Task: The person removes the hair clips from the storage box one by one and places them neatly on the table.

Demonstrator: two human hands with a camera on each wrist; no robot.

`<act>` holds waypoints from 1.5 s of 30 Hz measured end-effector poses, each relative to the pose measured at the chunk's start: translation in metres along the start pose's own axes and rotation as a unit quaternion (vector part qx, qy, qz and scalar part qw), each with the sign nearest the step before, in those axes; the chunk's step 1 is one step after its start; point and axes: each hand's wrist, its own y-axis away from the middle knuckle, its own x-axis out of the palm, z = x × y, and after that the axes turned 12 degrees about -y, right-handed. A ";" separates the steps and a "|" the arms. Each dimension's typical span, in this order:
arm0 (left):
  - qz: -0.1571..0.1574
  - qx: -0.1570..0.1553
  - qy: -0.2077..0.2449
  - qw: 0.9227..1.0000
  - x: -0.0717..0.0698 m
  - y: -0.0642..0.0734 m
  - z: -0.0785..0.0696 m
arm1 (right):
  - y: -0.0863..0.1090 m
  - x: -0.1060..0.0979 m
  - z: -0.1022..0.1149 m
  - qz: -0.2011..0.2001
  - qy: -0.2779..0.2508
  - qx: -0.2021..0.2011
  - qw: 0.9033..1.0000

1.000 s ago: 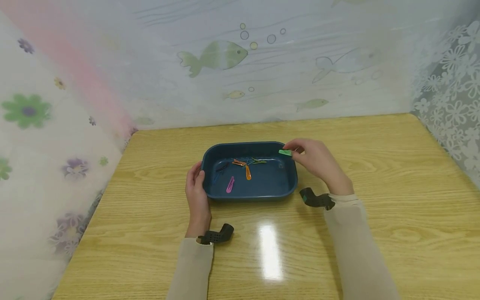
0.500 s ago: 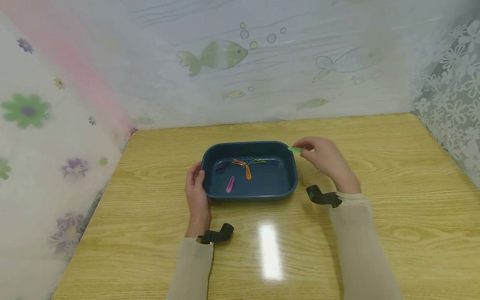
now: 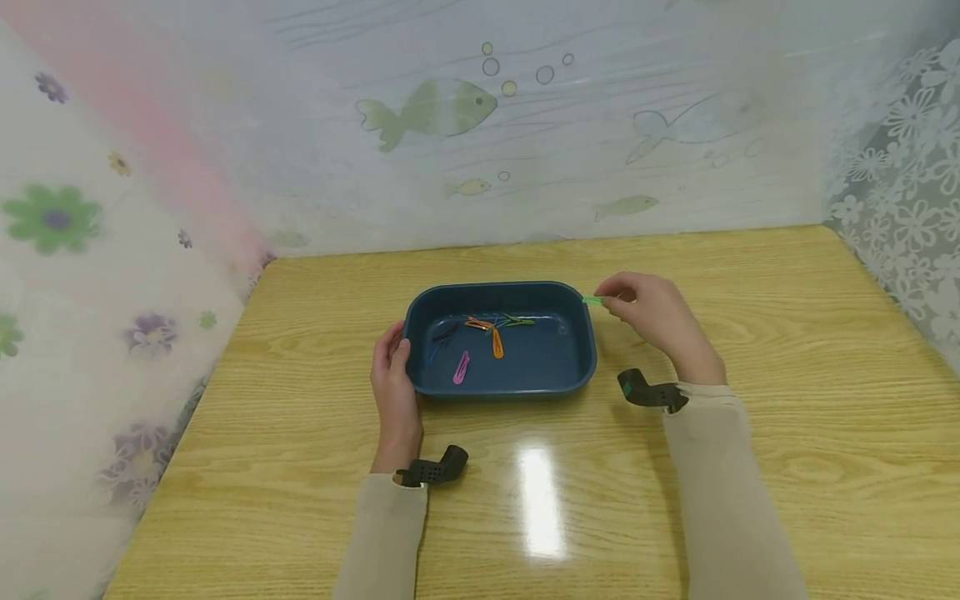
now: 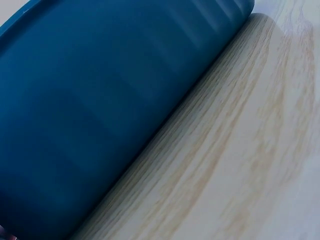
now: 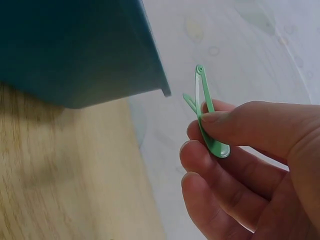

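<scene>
A dark blue plastic tub (image 3: 536, 367) stands on the table. My left hand (image 3: 392, 379) grips its left end, with the thumb over the rim and the other fingers along the outside. Just beyond the tub's far right corner, my right hand (image 3: 656, 317) pinches a light green snap hair clip (image 5: 218, 149) between thumb and fingers. In the right wrist view the clip's arms stand apart, sprung open. Inside the tub lie a pink hair clip (image 3: 461, 367), an orange one (image 3: 497, 342), and a small heap of other coloured clips (image 3: 517, 320). Dark clips (image 3: 444, 332) near the left wall are hard to make out.
The wood-grain table (image 3: 810, 375) stretches to both sides of the tub. Behind it hangs a pale curtain (image 3: 562, 167) printed with fish. Flowered sheeting (image 3: 135, 275) borders the left side. Each wrist carries a black camera mount (image 3: 438, 468).
My right hand has moved right with the green clip, from above the tub's far right corner to just outside the rim. The left hand and the tub have stayed put.
</scene>
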 end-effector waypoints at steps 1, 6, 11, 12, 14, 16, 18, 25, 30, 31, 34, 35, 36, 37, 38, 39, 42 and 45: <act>-0.001 0.000 0.000 1.000 0.000 0.000 0.000 | 0.000 0.000 -0.001 -0.001 -0.002 0.002 1.000; -0.006 0.003 0.001 1.000 0.000 -0.002 0.003 | -0.001 0.000 -0.005 -0.011 -0.005 0.008 1.000; -0.006 0.005 0.001 1.000 0.000 -0.002 0.003 | -0.001 -0.001 -0.010 -0.027 -0.008 0.028 0.999; -0.006 0.005 0.001 1.000 0.000 -0.001 0.002 | -0.001 -0.001 -0.011 -0.031 -0.009 0.032 0.999; -0.004 0.004 -0.002 1.000 0.000 -0.001 0.003 | -0.001 -0.002 -0.014 -0.039 -0.009 0.036 0.999; -0.003 0.002 -0.001 1.000 0.000 -0.001 0.002 | -0.001 -0.003 -0.016 -0.047 -0.009 0.040 0.998; -0.001 -0.001 0.000 1.000 -0.001 -0.001 0.001 | -0.001 -0.004 -0.019 -0.051 -0.010 0.041 0.998; 0.004 -0.007 -0.008 1.000 0.000 0.005 -0.012 | 0.000 -0.005 -0.027 -0.055 -0.021 0.051 0.997; 0.004 -0.004 -0.008 1.000 0.001 0.006 -0.014 | 0.000 -0.006 -0.036 -0.064 -0.030 0.061 0.996; 0.004 -0.004 -0.006 1.000 0.001 0.005 -0.013 | 0.000 -0.007 -0.038 -0.067 -0.031 0.063 0.995; 0.003 -0.004 0.001 1.000 0.000 0.001 -0.005 | 0.002 -0.009 -0.044 -0.074 -0.039 0.073 0.994; 0.003 -0.004 0.002 1.000 0.000 0.000 -0.003 | 0.002 -0.010 -0.046 -0.077 -0.042 0.077 0.993; 0.001 -0.003 0.002 1.000 0.000 0.000 -0.001 | 0.003 -0.011 -0.047 -0.078 -0.044 0.079 0.993; 0.000 -0.001 0.002 1.000 0.000 -0.001 0.000 | 0.004 -0.012 -0.049 -0.080 -0.046 0.081 0.992; -0.001 0.001 0.001 1.000 0.000 -0.001 0.001 | 0.004 -0.012 -0.050 -0.081 -0.047 0.083 0.992; -0.002 0.002 -0.002 1.000 0.000 -0.002 0.002 | 0.005 -0.012 -0.051 -0.082 -0.047 0.084 0.992; -0.005 0.006 -0.005 1.000 0.001 -0.001 0.003 | 0.005 -0.012 -0.053 -0.083 -0.043 0.087 0.992; -0.007 0.006 -0.009 1.000 0.000 -0.001 0.003 | 0.004 -0.011 -0.055 -0.086 -0.038 0.091 0.991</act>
